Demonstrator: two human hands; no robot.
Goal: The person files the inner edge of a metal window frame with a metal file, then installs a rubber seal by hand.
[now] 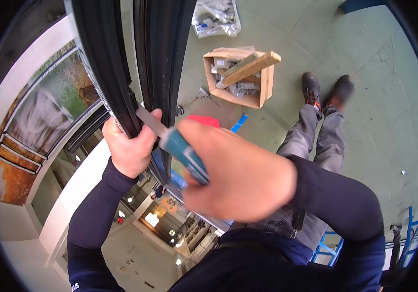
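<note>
Teal handle and flat grey metal blade: this one hand tool sits clenched in my right hand, fingers wrapped round the handle, the hand slightly blurred. Its blade points up and left, and the end meets the edge of a long black ribbed profile; whether it enters a groove I cannot tell. Just beside the blade, my left hand grasps that same profile, thumb towards the blade.

Of my two arms in dark sleeves, the right is bent with its elbow out to the side, forearm coming in from the right; the left rises from the lower left, wrist just below the profile.

Right of the left hand runs a second black profile, roughly alongside the first. Above the right hand, on the green floor, stands one open cardboard box with two wooden pieces and plastic-wrapped parts. Beyond it lies one pale container of clear plastic packets. Close above the right hand show one red item, partly hidden, and one blue strip. Two dark shoes stand to the upper right.
</note>
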